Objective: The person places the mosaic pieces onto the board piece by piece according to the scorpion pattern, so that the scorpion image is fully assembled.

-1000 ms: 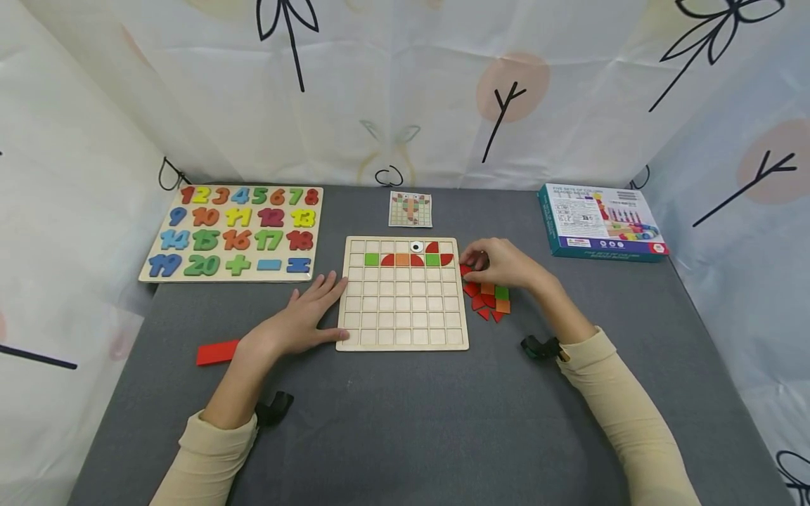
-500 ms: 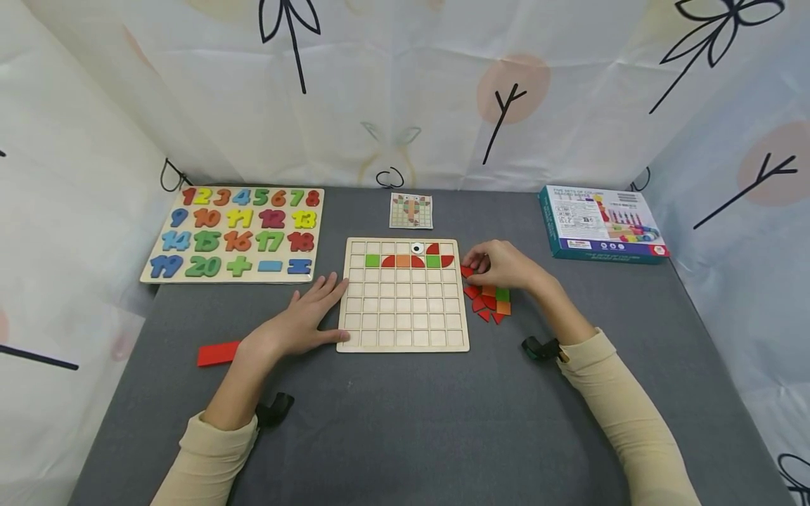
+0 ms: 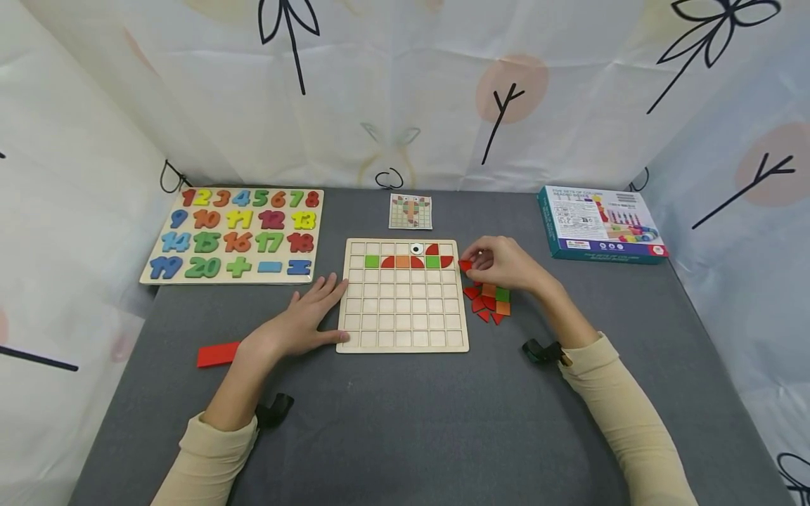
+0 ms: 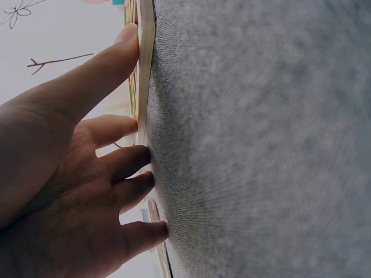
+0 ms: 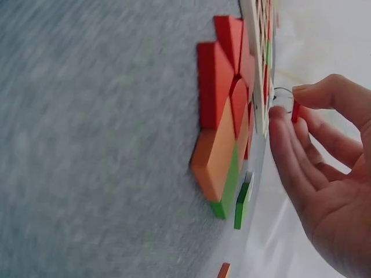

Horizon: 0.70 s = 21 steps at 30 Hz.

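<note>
Grey tabletop [image 3: 405,429]: a patterned white curtain [image 3: 405,91] hangs behind.
Left hand [image 3: 300,320]: spread, your thumb and index at the grid board's left edge, apparently steadying it.
Grid board [image 3: 403,306]: top two rows partly tiled.
Red tile [image 3: 465,266]: by the board's right edge; you're seemingly mid-placement, so next turn it to suit a cell, then lower it.
Right hand [image 3: 503,263]: pinching that tile near the loose tiles [image 3: 489,303].

Fingers of the right hand [image 3: 506,263] cover much of the red tile [image 5: 295,110], so its full shape cannot be told; the left forearm [image 3: 239,383] hides one end of the red bar [image 3: 216,354]. The smallest print on the teal-edged box [image 3: 601,221] and the finer details of the pattern card [image 3: 410,212] are too small to read. Both sleeves [image 3: 211,450] run out of the head view's bottom edge.
</note>
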### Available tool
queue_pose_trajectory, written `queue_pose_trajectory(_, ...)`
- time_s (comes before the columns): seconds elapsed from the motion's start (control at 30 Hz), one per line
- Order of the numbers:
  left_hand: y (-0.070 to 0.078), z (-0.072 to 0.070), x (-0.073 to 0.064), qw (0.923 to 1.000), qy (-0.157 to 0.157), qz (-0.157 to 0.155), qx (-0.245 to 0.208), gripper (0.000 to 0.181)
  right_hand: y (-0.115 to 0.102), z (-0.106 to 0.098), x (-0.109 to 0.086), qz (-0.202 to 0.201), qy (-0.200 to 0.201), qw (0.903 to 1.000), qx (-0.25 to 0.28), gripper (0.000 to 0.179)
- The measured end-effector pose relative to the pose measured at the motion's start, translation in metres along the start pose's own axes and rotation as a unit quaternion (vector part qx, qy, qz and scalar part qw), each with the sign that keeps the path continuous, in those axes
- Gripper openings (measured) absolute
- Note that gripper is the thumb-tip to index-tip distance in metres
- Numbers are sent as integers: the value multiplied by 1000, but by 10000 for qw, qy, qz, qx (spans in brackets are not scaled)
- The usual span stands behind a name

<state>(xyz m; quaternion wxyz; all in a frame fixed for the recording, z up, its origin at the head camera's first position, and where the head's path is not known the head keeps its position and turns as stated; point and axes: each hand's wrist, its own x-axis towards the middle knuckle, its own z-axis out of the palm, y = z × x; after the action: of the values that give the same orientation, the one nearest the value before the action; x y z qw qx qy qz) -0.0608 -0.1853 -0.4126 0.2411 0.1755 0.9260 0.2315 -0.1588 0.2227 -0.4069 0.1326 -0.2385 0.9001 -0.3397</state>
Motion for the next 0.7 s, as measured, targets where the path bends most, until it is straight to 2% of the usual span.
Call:
queue_pose_trajectory(0.33, -3, 1, 1, 10000, -30, -52, 1, 104, -9, 7, 8, -123, -92, 9941, 1072, 25)
queue_pose_trajectory(0.7, -1, 0, 0, 10000, -15, -43, -30, 103, -31, 17, 26, -288, -422, 9884, 1430, 26)
